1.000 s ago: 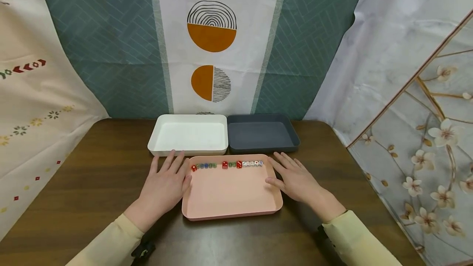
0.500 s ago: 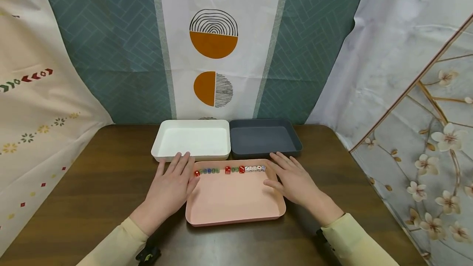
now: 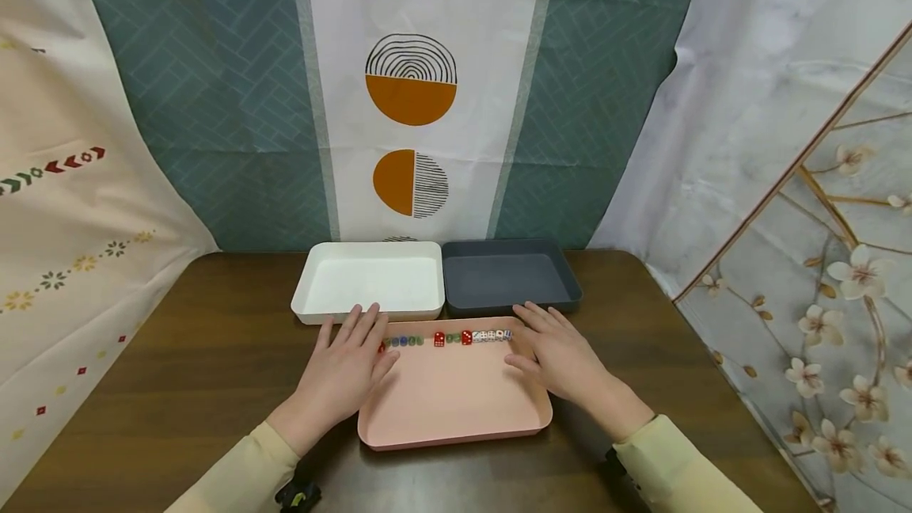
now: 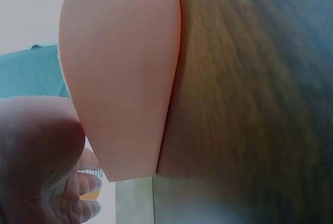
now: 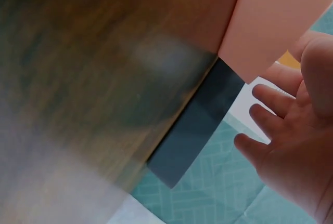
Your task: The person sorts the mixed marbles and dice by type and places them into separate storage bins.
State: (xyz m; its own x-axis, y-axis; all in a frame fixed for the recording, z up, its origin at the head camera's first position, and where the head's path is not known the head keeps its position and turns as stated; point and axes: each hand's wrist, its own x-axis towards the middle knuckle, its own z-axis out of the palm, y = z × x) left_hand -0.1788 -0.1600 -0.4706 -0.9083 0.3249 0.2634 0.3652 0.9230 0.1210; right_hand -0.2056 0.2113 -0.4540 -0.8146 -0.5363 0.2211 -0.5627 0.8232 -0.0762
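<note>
Compared with half a second ago, see the left hand (image 3: 347, 374) shifted toward three o'clock, reaching farther over the nine o'clock rim of the pink tray (image 3: 456, 402) and partly covering the leftmost of the red dice (image 3: 439, 339), fully visible before. See the right hand (image 3: 563, 359) in much the same spot over the opposite rim, between two and three o'clock.

Find the grip apart on both hands, fingers straight and holding nothing; cannot tell about contact with the tray.

Find the pink tray near the middle of the brown surface (image 3: 235, 355), its floor open from the row of small things down to the six o'clock rim. Note the white tray (image 3: 370, 283) at eleven o'clock and the dark grey tray (image 3: 509, 279) at one, side by side just beyond the pink rim and near the surface's far edge. Find broad wood toward nine and three o'clock, more at six.

Count three trays, two hands and three red dice along the twelve o'clock wall. Count about five white dice (image 3: 488, 336) toward one o'clock, and about seven green and blue pieces (image 3: 404, 342): five between ten and eleven, two between red dice. Too small to count for certain.
</note>
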